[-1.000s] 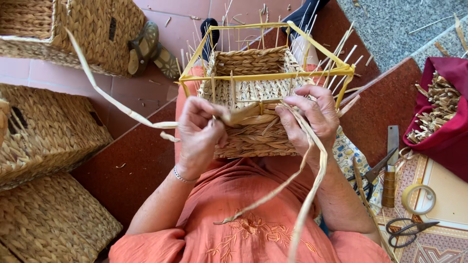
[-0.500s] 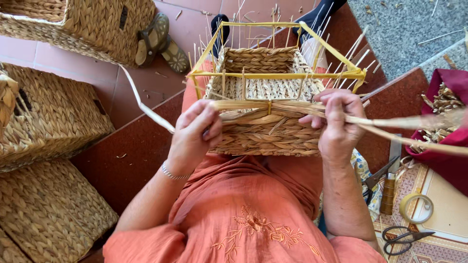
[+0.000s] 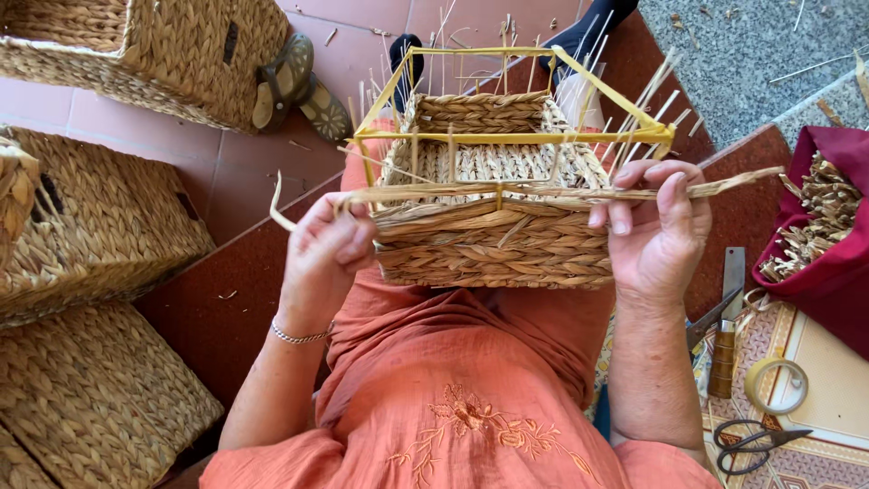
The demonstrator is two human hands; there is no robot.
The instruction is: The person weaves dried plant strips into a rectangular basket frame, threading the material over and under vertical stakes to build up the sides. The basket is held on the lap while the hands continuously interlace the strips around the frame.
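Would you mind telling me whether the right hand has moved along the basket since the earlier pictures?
Yes. The right hand has moved outward from the middle of the half-woven basket front to its right corner, drawing the straw strand taut across the yellow frame.

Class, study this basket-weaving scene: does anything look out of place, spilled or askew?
Only small things: bits of straw lie scattered on the floor tiles, and thin stakes splay unevenly from the half-woven basket.

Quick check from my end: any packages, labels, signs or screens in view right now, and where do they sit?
No screens, signs or printed packages show.
Dark rectangular tag: on the side of the large woven straw basket at top left; nothing readable.
Second dark tag: on the woven basket at mid left.
Dark red cloth bag: far right, open, filled with pale dried straw pieces.
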